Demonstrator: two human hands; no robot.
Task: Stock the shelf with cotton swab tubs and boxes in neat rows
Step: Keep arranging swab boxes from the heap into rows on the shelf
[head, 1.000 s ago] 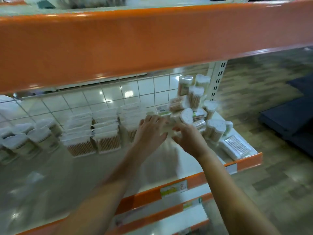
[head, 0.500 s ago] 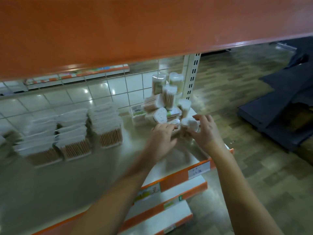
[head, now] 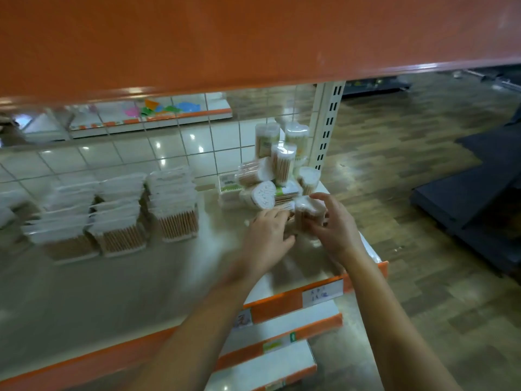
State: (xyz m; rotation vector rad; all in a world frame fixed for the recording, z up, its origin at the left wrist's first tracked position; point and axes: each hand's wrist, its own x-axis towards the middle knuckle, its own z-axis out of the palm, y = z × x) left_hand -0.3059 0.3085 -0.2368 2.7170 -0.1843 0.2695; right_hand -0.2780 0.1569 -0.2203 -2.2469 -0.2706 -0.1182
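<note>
A loose heap of clear cotton swab tubs (head: 277,170) with white lids is piled at the right end of the beige shelf (head: 141,277). At the heap's front edge, my right hand (head: 335,230) grips a swab tub (head: 308,210). My left hand (head: 266,238) is closed around the same cluster from the left; its fingers hide what they hold. Three neat rows of swab boxes (head: 174,204) stand further left on the shelf.
An orange shelf beam (head: 253,38) overhangs the top of the view. A wire grid back panel (head: 180,142) lies behind the goods. A white perforated upright (head: 328,122) marks the shelf's right end. Lower shelves with orange price strips (head: 282,334) lie below. Dark mats (head: 473,198) cover the floor at right.
Both hands have moved right, from near the box rows to the front of the tub heap, and closed on tubs there. The view has swung right.
</note>
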